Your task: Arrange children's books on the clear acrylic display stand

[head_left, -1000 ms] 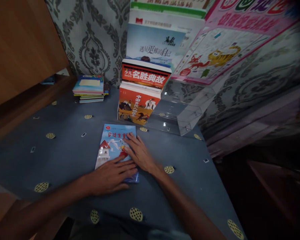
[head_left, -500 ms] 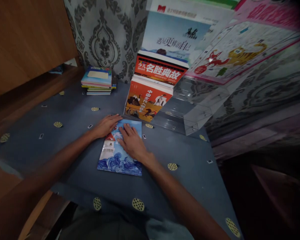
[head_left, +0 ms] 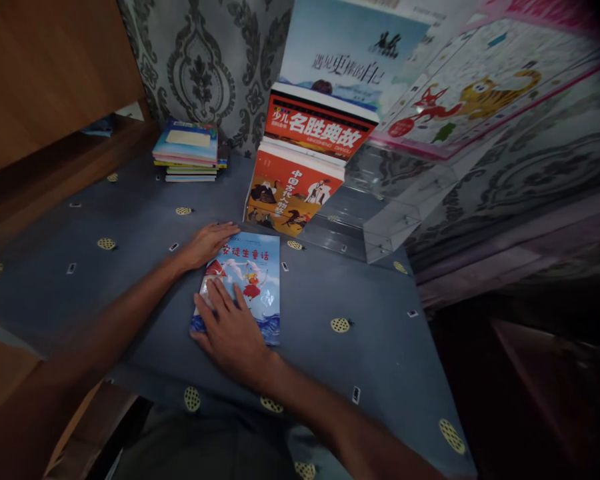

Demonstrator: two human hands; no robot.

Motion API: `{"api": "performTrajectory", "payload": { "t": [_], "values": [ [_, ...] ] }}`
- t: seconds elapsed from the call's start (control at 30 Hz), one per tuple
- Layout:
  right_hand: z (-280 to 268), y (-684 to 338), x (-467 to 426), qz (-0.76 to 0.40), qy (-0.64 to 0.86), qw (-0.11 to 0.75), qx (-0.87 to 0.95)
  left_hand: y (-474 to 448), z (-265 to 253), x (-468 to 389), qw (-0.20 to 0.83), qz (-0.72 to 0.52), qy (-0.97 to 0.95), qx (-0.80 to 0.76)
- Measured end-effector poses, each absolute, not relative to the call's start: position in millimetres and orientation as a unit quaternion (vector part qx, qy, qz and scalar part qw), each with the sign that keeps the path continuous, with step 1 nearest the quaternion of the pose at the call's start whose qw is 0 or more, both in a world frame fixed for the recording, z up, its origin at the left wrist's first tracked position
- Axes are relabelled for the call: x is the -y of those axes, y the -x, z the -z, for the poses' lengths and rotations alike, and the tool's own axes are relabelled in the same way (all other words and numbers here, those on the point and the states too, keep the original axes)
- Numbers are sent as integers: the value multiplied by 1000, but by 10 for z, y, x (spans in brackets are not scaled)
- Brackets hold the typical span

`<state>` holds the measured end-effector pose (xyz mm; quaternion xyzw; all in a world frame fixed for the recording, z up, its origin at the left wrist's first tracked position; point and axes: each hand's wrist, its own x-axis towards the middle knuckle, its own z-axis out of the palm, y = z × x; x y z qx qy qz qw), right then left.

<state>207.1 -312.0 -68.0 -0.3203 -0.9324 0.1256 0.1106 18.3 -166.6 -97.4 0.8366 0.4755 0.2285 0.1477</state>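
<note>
A closed blue picture book [head_left: 266,300] lies flat on the table, its cover showing red Chinese lettering, white birds, a small figure in red and blue waves. My left hand [head_left: 211,244] rests at the book's upper left corner with fingers stretched out. Across the lower left part of the cover lies my right hand [head_left: 233,330], fingers spread and palm down, hiding some of the waves. Neither hand grasps anything.
Behind the book, a clear acrylic stand [head_left: 387,230] holds upright books, among them an orange one [head_left: 295,190] in front. A stack of books [head_left: 187,150] sits at the back left. A grey-blue patterned cloth [head_left: 320,373] covers the table; a wooden cabinet [head_left: 55,80] stands left.
My right hand has slid down and left over the cover, from its upper middle to its lower left, uncovering the title and the figure. My left hand stays at the upper left corner.
</note>
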Motion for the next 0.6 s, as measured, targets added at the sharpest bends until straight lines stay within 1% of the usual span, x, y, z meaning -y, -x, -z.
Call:
{"api": "performTrajectory", "payload": {
  "t": [0.17,0.37,0.53,0.6],
  "values": [
    [706,-2355,3180,-127,332,103,929,-175,977,1671,141,-229,-839,-472],
    [794,-2669,3114,-160,383,124,901,-187,999,1690,117,-239,-838,-475],
    [799,-2791,2991,-209,436,148,863,-267,987,1784,46,-239,-781,-575],
    [780,-2813,2921,-234,442,155,852,-300,966,1884,35,-230,-757,-610]
  ]
}}
